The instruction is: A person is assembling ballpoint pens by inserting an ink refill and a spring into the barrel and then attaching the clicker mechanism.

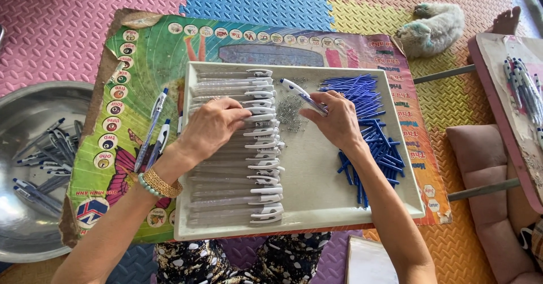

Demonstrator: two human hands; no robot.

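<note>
Where the view begins at the far left, a round, shallow metal basin point(34, 120) sits on the coloured foam floor mat point(56, 24) and holds a loose heap of finished pens. Next to it lies a worn, colourful printed board point(141, 52) serving as the worktop, with two white-and-blue assembled pens point(153, 131) lying on it just beside a pale rectangular plastic tray point(226, 230). Inside the tray, on its left half, a column of clear pen barrels with white clips point(237, 165) lies stacked, each barrel's long axis running left to right and its clip end pointing right. The left hand point(212, 127), wearing a beaded and a gold bracelet at the wrist, rests on the upper part of that column, its fingers curled down onto the barrels; whether they have closed round one I cannot tell. Between the hands sits a small heap of tiny metal springs point(289, 113). The right hand point(338, 120) pinches a single white-and-blue pen point(302, 95) between thumb and fingers near its lower end, its long axis slanting up and to the left. Such a pen looks light, stiff and smooth, so a pinch at mid-barrel should suit it best. Further right a pile of thin blue ink refills point(367, 126) lies in the tray, and beyond it a second board point(509, 92) carries more pens.
</note>
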